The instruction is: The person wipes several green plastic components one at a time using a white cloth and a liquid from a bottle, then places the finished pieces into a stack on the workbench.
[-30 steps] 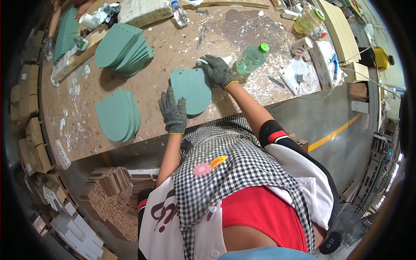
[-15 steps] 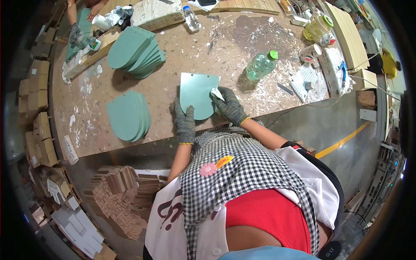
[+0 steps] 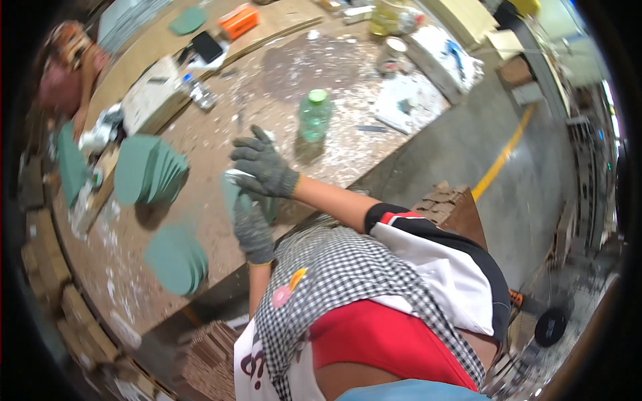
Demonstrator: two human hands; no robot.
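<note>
I see from my remote seat 1 green panel [image 3: 231, 197], lying on the worktable [image 3: 217, 140] near its front edge, just beyond the checked apron [image 3: 354, 264]. Its colour is a soft grey-green and its face looks plain. However, gloves cover a large part of it and the picture is blurred there, so I cannot tell the whole outline. The left hand [image 3: 253, 232], in a grey knitted glove, is at the near part of the panel; whether its fingers pinch the edge or only rest there, I cannot tell. The right hand [image 3: 265, 164], in a similar glove, is over the far part, its fingers somewhat apart, with a white cloth [image 3: 238, 175] caught between thumb and fingers. To the left stand 2 piles of similar panels: the farther pile [image 3: 144, 170] is fanned at its right side, and the nearer pile [image 3: 175, 259] shows rounded ends.

About writing, I find little that is clear. The white shirt [image 3: 245, 347] carries large dark curved letters, partly hidden by the apron. The yellow badge [image 3: 297, 279] beside a pink flower [image 3: 282, 297] is too blurred for reading. The orange box [image 3: 239, 21] has pale print, too small for me.
</note>
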